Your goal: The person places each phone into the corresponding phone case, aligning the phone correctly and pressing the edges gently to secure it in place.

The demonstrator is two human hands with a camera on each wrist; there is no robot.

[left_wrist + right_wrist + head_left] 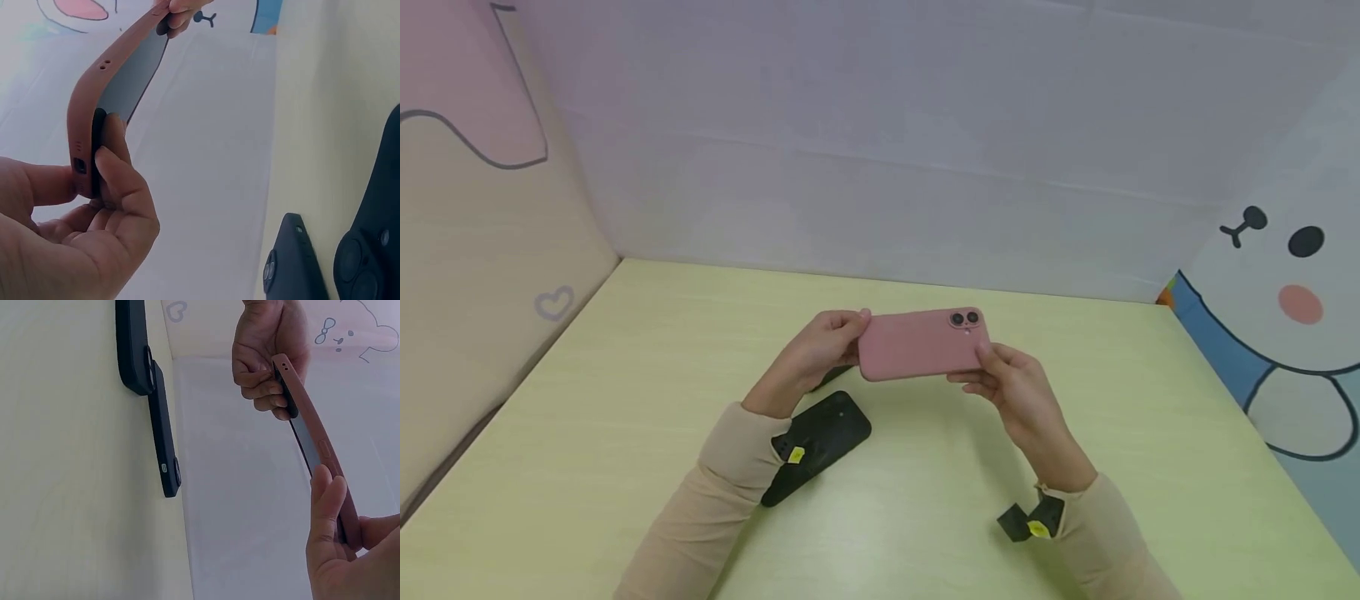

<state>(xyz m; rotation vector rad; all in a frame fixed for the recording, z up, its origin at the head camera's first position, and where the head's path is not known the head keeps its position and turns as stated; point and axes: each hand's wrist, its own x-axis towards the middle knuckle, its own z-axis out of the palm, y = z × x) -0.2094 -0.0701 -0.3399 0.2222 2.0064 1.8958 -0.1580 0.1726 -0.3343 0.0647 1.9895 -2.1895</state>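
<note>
A phone in a pink case (917,346) is held lengthwise above the table, its two-lens back toward the head camera. My left hand (827,346) pinches one short end, thumb on the case back and fingers curled behind. At the camera end, my right hand (1015,387) grips the lower corner between thumb and fingers. The wrist views show the smooth grey front (128,78), with a dark piece (97,147) under the fingers at each end. Below my left forearm lies a black phone (842,425); a second black phone (162,437) is partly hidden behind my left hand.
The pale yellow table (925,517) meets a whitish back wall (887,167). Cartoon-printed panels stand at the left (475,217) and right (1300,367). Each wrist wears a small black device with a yellow tag, one at the right cuff (1048,515).
</note>
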